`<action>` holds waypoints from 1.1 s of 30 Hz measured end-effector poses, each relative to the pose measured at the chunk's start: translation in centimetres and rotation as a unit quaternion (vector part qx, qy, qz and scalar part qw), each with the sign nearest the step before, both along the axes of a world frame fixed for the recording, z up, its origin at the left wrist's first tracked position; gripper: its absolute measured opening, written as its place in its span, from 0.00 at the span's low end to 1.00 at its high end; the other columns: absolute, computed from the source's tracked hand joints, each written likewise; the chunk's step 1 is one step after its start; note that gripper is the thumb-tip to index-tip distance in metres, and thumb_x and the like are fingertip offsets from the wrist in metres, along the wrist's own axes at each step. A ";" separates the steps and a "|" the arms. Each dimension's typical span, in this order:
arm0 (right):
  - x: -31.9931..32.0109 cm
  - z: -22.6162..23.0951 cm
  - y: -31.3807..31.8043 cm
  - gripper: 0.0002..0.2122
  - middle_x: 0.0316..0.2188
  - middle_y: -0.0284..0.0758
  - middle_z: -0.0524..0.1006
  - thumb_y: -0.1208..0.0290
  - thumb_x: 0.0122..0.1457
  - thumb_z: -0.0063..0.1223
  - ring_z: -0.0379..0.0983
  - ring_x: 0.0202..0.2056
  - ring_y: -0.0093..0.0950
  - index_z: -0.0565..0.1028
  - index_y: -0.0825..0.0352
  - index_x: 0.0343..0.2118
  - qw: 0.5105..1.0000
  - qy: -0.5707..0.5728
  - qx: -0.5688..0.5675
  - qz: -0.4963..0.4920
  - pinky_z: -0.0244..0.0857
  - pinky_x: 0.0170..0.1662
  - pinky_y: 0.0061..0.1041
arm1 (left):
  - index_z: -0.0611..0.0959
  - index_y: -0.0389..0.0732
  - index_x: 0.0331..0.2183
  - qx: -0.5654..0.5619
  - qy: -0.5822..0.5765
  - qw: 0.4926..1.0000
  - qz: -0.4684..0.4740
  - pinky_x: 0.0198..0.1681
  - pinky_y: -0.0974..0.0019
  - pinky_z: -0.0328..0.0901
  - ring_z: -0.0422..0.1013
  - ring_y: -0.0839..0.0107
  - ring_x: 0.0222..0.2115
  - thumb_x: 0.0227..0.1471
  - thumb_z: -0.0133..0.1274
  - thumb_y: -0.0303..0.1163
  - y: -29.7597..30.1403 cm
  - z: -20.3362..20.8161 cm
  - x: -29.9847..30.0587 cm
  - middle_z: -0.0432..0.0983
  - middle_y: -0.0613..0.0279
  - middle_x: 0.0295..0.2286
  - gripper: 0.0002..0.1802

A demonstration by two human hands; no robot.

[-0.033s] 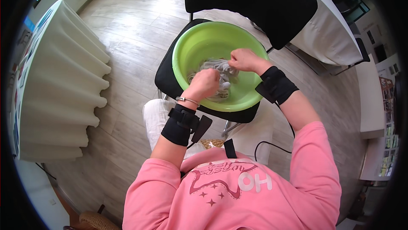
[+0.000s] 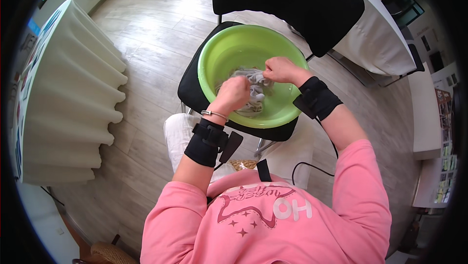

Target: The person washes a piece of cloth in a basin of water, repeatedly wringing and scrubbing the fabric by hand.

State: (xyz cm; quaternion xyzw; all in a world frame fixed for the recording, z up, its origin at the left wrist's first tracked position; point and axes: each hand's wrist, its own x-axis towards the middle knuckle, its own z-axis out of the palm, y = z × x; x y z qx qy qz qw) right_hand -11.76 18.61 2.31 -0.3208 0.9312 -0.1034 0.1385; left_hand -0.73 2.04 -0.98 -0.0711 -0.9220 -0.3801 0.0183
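A light-green basin (image 2: 214, 44) rests on the seat of a black chair (image 2: 190, 86) in front of me. Inside it lies a crumpled, wet-looking greyish-white cloth (image 2: 254, 104), bunched toward the near side. My left hand (image 2: 235, 92) is closed in a fist on the cloth's left part. Across from it, my right hand (image 2: 282, 70) pinches the cloth near its upper right end, fingers curled. Both hands are over the basin, a short gap apart. The fingertips are mostly hidden behind the knuckles.
The chair's black backrest (image 2: 287, 5) rises beyond the basin. At left stands a table with a draped cream cloth (image 2: 73, 103); another white-draped table (image 2: 370, 44) is at the right. A black cable (image 2: 314, 164) hangs from my right wrist strap (image 2: 318, 97).
My left hand has shifted slightly up and to the left over the cloth. The right hand has barely moved.
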 end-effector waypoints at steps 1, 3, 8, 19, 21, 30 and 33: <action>0.0 -0.1 0.2 0.13 0.15 0.39 0.70 0.63 0.42 0.49 0.66 0.19 0.32 0.69 0.70 0.17 1.000 -0.008 -0.012 0.009 0.60 0.25 0.27 | 0.79 0.37 0.27 -0.008 0.022 0.999 0.029 0.35 0.56 0.64 0.70 0.50 0.30 0.44 0.44 0.28 -0.3 -0.3 -0.2 0.73 0.45 0.25 0.10; 0.4 0.8 0.4 0.11 0.15 0.39 0.69 0.66 0.38 0.49 0.68 0.19 0.32 0.67 0.70 0.16 0.995 -0.058 -0.085 0.010 0.61 0.25 0.26 | 0.79 0.37 0.29 0.002 0.025 0.998 0.050 0.36 0.57 0.64 0.70 0.50 0.31 0.44 0.44 0.28 -0.5 0.2 -0.6 0.73 0.44 0.26 0.10; 2.1 5.2 0.0 0.07 0.17 0.25 0.63 0.77 0.37 0.49 0.59 0.22 0.15 0.63 0.67 0.19 0.959 -0.177 -0.222 0.024 0.54 0.24 0.16 | 0.77 0.32 0.34 0.059 0.122 0.988 0.079 0.38 0.56 0.64 0.70 0.47 0.31 0.42 0.47 0.28 -0.2 -0.2 -1.9 0.74 0.46 0.25 0.14; 1.5 7.1 3.2 0.09 0.22 0.29 0.69 0.74 0.43 0.50 0.65 0.26 0.16 0.69 0.69 0.30 0.928 -0.142 -0.345 -0.015 0.62 0.31 0.16 | 0.75 0.38 0.24 0.461 -0.075 0.884 -0.002 0.30 0.76 0.62 0.67 0.80 0.25 0.47 0.52 0.30 -1.0 2.9 -1.6 0.73 0.67 0.25 0.06; 1.8 7.1 2.7 0.10 0.23 0.28 0.69 0.74 0.44 0.50 0.65 0.26 0.15 0.69 0.69 0.31 0.931 -0.122 -0.344 -0.015 0.61 0.31 0.15 | 0.75 0.38 0.24 0.454 -0.079 0.887 -0.026 0.29 0.76 0.61 0.67 0.81 0.24 0.47 0.52 0.30 -1.3 2.6 -1.5 0.72 0.69 0.23 0.06; 0.8 4.9 4.2 0.11 0.20 0.31 0.72 0.76 0.39 0.49 0.68 0.24 0.19 0.72 0.71 0.29 0.970 -0.082 -0.224 -0.045 0.62 0.28 0.19 | 0.74 0.36 0.22 0.442 0.051 0.894 0.056 0.26 0.79 0.58 0.62 0.84 0.22 0.44 0.52 0.27 -1.7 2.9 -1.8 0.68 0.70 0.20 0.05; 1.1 5.1 4.1 0.10 0.19 0.34 0.73 0.75 0.37 0.49 0.71 0.22 0.24 0.72 0.70 0.27 0.984 -0.046 -0.159 -0.069 0.63 0.28 0.23 | 0.73 0.38 0.23 0.406 0.110 0.906 0.048 0.26 0.80 0.57 0.61 0.85 0.22 0.46 0.52 0.28 -2.1 3.4 -2.1 0.68 0.72 0.21 0.05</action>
